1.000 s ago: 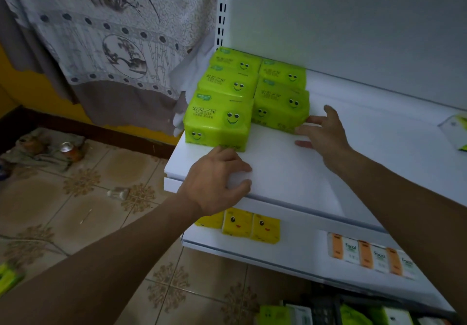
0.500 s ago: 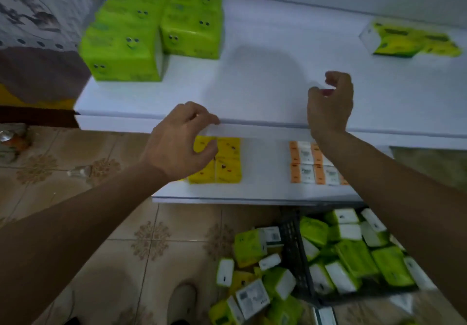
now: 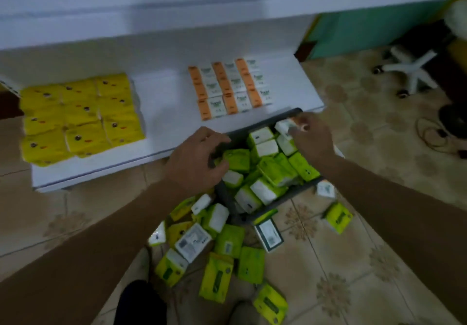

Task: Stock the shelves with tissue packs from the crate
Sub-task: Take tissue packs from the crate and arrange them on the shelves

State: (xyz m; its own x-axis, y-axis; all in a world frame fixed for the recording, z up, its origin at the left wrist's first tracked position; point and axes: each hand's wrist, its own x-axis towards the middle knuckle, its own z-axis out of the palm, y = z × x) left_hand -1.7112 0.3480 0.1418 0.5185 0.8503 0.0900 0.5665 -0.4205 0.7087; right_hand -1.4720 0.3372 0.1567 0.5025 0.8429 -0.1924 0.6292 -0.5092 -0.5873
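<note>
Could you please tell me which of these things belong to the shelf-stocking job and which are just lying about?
Job: dark plastic crate of green tissue packs; loose green packs spilled on the floor; white lower shelf with yellow packs and orange-and-white packs; left hand, right hand at the crate.
Lying about: white star-shaped chair base; dark cable on the tiles.

1. Tissue packs (image 3: 237,159), green and white: thin plastic film wrap, slightly glossy, creased.
2. Crate (image 3: 267,120): dark plastic, matt.
3. Shelf (image 3: 166,102): white, smooth, satin finish; material unclear.
4. Yellow packs (image 3: 80,115): soft film wrap, light sheen.
5. Floor tiles (image 3: 353,249): patterned ceramic, smooth, faintly glossy.
</note>
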